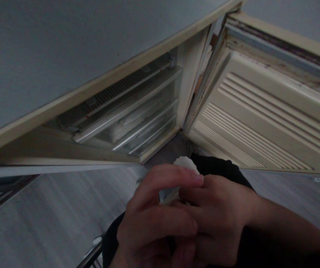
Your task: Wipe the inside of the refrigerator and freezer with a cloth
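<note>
My left hand (151, 216) and my right hand (221, 208) are pressed together low in the middle, fingers curled over each other. Between them is a thin white crumpled piece (187, 163), perhaps tissue or cloth. Its ragged edge sticks up above the fingers, and more white shows in the gap below my left index finger. The fingers hide the rest of it. Beyond my hands stands an upright freezer (106, 80) with its door (263, 111) swung wide to the right. Neither hand touches it.
Clear-fronted drawers (145, 115) with pale bars sit inside the freezer. Dark stains mark the door seal (282, 46). Grey wood-look floor (65, 208) lies below. My dark-clothed leg (218, 165) is beneath my hands, and a dark metal bar (91, 257) stands at lower left.
</note>
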Tool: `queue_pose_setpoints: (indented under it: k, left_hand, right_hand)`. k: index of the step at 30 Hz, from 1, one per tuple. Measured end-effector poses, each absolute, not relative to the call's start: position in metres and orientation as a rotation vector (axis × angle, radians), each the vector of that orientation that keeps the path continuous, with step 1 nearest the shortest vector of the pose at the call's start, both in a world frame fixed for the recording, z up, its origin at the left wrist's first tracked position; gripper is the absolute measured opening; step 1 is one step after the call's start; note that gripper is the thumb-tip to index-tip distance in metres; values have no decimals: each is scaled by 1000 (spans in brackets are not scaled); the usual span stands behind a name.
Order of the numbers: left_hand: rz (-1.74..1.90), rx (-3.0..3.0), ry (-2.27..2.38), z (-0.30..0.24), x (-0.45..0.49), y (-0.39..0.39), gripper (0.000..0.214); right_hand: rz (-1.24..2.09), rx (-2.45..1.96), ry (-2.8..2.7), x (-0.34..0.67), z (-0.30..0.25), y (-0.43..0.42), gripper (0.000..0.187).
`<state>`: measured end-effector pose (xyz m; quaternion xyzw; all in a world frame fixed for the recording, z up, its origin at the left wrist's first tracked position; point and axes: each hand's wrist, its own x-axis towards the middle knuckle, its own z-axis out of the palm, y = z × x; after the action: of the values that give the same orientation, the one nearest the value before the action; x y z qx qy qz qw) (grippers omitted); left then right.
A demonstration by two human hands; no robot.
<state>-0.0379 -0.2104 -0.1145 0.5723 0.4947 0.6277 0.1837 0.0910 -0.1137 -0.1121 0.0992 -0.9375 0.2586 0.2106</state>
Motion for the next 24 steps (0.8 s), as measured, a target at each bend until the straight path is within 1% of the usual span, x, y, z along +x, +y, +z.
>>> queue_pose_setpoints:
  k: [2, 6, 9, 12, 14, 17, 21, 24]
  left_hand:
    - [1756, 1625, 1385, -116, -39, -214, 15]
    - [1649, 1615, 1428, -121, -42, -220, 14]
    - [1653, 1744, 1392, -122, -45, -218, 25]
    - [1609, 1778, 1470, -119, -42, -214, 34]
    - [1614, 1722, 1516, -116, -37, -215, 31]
    - [1617, 1663, 1565, -114, -32, -220, 24]
    - [1573, 1662, 1628, -117, -33, -224, 34]
    - [1584, 1680, 1557, -118, -36, -224, 33]
  right_hand:
    - [698, 362, -2602, 90, -114, -111, 26]
    - [694, 257, -2551, 89, -114, -109, 27]
    - [715, 214, -2510, 89, -109, -108, 27]
    - [782, 229, -2646, 89, -101, -107, 21]
    - [842, 276, -2759, 89, -97, -105, 17]
    - [934, 316, -2808, 89, -97, -103, 19]
    - [982, 303, -2845, 89, -101, -103, 17]
    - [938, 222, -2875, 90, -105, -105, 16]
